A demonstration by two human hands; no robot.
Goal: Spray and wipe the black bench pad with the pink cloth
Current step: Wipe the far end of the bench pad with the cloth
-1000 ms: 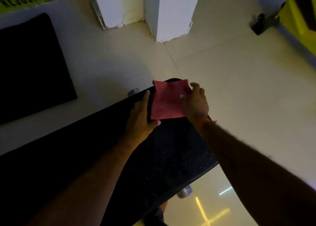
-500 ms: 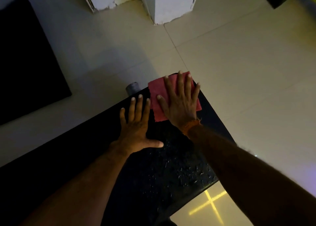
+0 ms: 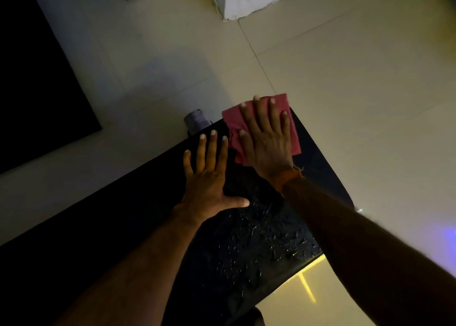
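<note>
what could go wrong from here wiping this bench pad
The pink cloth sits at the far corner of the black bench pad, partly overhanging, so a push forward could slide it off. The right hand lies flat on it rather than gripping, so it may bunch. Spray droplets glisten nearer the body; the left hand, braced flat, could slip on them.

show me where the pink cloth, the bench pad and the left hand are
pink cloth (image 3: 233,122), head view, bare far-left corner.
bench pad (image 3: 259,236), head view, wet top surface.
left hand (image 3: 209,177), head view, back of the hand.
</note>
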